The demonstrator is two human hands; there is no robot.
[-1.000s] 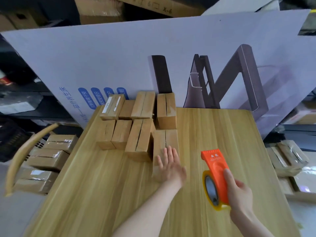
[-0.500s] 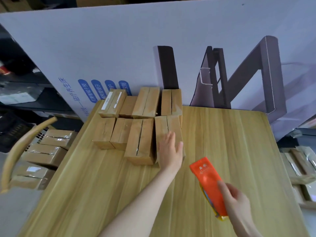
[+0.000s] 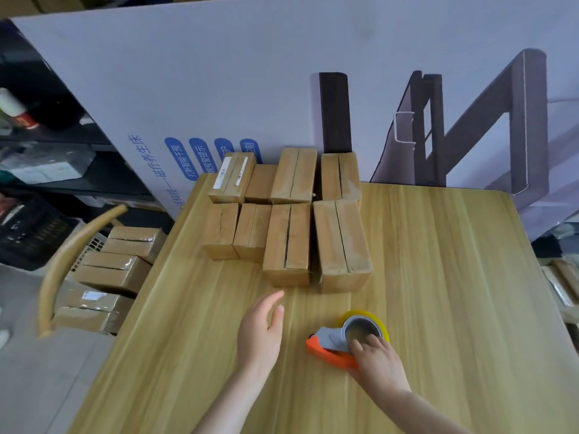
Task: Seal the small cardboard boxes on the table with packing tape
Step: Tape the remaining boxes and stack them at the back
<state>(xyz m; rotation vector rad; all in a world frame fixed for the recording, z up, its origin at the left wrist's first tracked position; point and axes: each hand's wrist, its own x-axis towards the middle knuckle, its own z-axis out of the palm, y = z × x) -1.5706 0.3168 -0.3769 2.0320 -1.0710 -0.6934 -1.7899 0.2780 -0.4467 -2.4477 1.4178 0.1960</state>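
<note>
The left hand reaches forward, fingers straight and close together, thumb held apart, palm turned inward; its bare forearm runs back to the lower edge; the right hand lies knuckles up, fingers curled over the tape dispenser; its forearm angles off to the lower right.

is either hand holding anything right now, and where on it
The right hand grips the tape dispenser by its orange handle, fingers over the grey hub. The left hand is open and holds nothing.
</note>
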